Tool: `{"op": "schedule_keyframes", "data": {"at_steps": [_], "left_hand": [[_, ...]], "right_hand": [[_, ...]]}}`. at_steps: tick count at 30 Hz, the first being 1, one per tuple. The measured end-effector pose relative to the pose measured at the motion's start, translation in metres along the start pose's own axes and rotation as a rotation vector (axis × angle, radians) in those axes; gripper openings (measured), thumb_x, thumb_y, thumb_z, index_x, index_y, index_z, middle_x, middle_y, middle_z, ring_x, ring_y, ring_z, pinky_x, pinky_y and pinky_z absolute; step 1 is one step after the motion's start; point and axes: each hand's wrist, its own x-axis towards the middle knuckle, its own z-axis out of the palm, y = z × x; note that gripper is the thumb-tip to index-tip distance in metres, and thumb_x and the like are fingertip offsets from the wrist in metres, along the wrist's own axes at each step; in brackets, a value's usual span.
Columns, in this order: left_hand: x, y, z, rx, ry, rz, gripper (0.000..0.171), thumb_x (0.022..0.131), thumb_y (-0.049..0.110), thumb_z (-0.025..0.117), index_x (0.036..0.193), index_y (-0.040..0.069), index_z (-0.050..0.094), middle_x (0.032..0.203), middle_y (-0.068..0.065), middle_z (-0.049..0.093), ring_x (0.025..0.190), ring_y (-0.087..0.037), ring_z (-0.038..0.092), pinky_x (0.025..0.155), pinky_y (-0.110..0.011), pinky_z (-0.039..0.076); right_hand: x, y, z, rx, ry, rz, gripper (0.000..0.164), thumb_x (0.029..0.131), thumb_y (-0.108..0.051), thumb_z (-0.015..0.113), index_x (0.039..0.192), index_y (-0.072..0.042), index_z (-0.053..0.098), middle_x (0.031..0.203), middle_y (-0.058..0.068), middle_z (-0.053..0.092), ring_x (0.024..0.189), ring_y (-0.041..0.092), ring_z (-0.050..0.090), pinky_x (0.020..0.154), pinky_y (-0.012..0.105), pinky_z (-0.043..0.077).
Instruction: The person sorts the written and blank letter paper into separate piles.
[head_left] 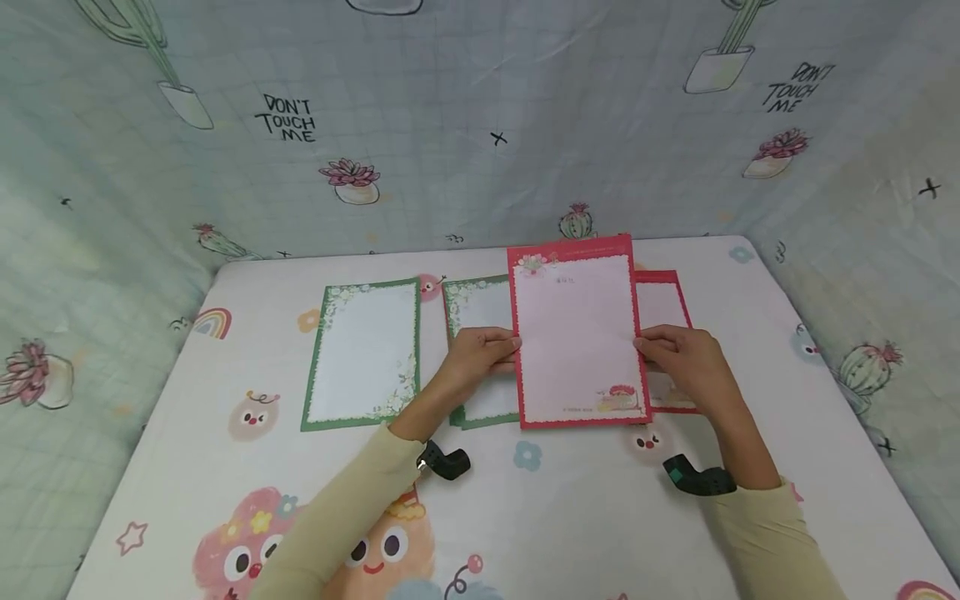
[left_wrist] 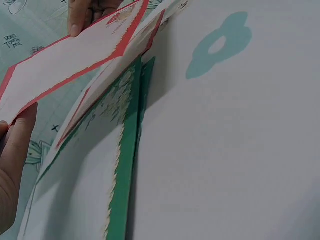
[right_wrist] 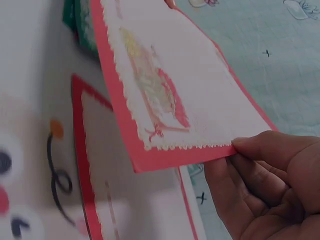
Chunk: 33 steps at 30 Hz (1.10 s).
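While the left hand [head_left: 480, 357] pinches one long side and the right hand [head_left: 692, 365] the other, a red-bordered sheet [head_left: 576, 342] lies between both grips, neither nearer, above the counter's [head_left: 600, 525] far half. Its long axis runs toward the far edge. The wrist views show it raised above a green-bordered sheet [left_wrist: 95, 150] and a lower red sheet [right_wrist: 132, 210]; the head view hides that gap.

On the plant-print cloth [head_left: 442, 92] behind the table [head_left: 600, 533] I can read "DON'T TOUCH ME" [head_left: 287, 118] above the table's far left corner, and the same words above its far right corner. The tiny writing near the top and bottom edges of my red-bordered sheet [head_left: 577, 350] is too small to read.
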Motion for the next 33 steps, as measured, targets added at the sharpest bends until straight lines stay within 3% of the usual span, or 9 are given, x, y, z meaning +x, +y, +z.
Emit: {"op": "schedule_keyframes", "data": {"at_steps": [4,6,8,12,15,24,28,33], "left_hand": [[0.002,-0.005,0.013,-0.03,-0.034,-0.008,0.023,0.098,0.008,0.068,0.115,-0.008,0.07,0.093,-0.008,0.074,0.077,-0.011,0.071,0.086,-0.039,0.06],[0.004,-0.008,0.017,-0.043,-0.038,0.001,0.022,0.098,0.007,0.067,0.114,-0.009,0.07,0.092,-0.009,0.074,0.077,-0.011,0.071,0.086,-0.04,0.06],[0.005,-0.009,0.02,-0.057,-0.042,0.005,0.021,0.098,0.006,0.067,0.113,-0.009,0.07,0.091,-0.009,0.074,0.076,-0.011,0.071,0.087,-0.041,0.059],[0.008,-0.011,0.026,-0.066,-0.06,0.008,0.021,0.099,0.006,0.067,0.113,-0.009,0.07,0.092,-0.01,0.074,0.076,-0.012,0.072,0.089,-0.043,0.058],[0.009,-0.01,0.03,-0.067,-0.071,0.01,0.021,0.099,0.007,0.067,0.113,-0.008,0.07,0.093,-0.01,0.075,0.076,-0.012,0.072,0.088,-0.041,0.059],[0.012,-0.009,0.041,-0.077,-0.097,0.02,0.02,0.099,0.006,0.066,0.111,-0.01,0.07,0.089,-0.007,0.074,0.074,-0.01,0.071,0.087,-0.04,0.06],[0.014,-0.009,0.044,-0.069,-0.092,0.02,0.019,0.099,0.007,0.067,0.109,-0.008,0.071,0.087,-0.005,0.073,0.072,-0.009,0.07,0.083,-0.036,0.061],[0.018,-0.011,0.049,-0.075,-0.077,0.028,0.017,0.098,0.006,0.067,0.107,-0.008,0.071,0.085,-0.005,0.073,0.071,-0.01,0.07,0.08,-0.034,0.062]], "right_hand": [[-0.003,0.009,-0.01,-0.058,0.004,-0.012,0.044,0.101,-0.036,0.065,0.126,0.0,0.068,0.107,0.02,0.075,0.093,0.032,0.074,0.072,0.029,0.06],[-0.003,0.011,-0.013,-0.07,0.007,-0.017,0.044,0.1,-0.036,0.066,0.126,0.0,0.068,0.106,0.019,0.075,0.092,0.032,0.074,0.071,0.024,0.058],[-0.005,0.013,-0.015,-0.083,0.012,-0.015,0.044,0.1,-0.036,0.065,0.126,0.0,0.068,0.107,0.02,0.075,0.094,0.034,0.074,0.078,0.03,0.059],[-0.008,0.015,-0.019,-0.102,0.013,-0.009,0.044,0.101,-0.034,0.064,0.127,0.002,0.067,0.109,0.021,0.074,0.097,0.037,0.072,0.089,0.054,0.058],[-0.009,0.018,-0.022,-0.113,0.018,-0.01,0.043,0.102,-0.033,0.064,0.127,0.002,0.067,0.11,0.022,0.074,0.098,0.038,0.072,0.089,0.055,0.057],[-0.01,0.025,-0.03,-0.145,0.038,0.003,0.043,0.101,-0.031,0.065,0.127,0.004,0.067,0.111,0.024,0.073,0.097,0.038,0.072,0.078,0.033,0.059],[-0.009,0.025,-0.033,-0.143,0.051,-0.008,0.041,0.101,-0.029,0.064,0.125,0.003,0.067,0.108,0.023,0.074,0.095,0.037,0.071,0.072,0.018,0.051],[-0.008,0.026,-0.035,-0.125,0.055,-0.012,0.041,0.102,-0.029,0.064,0.124,0.004,0.067,0.107,0.023,0.074,0.093,0.037,0.072,0.07,0.009,0.047]]}}
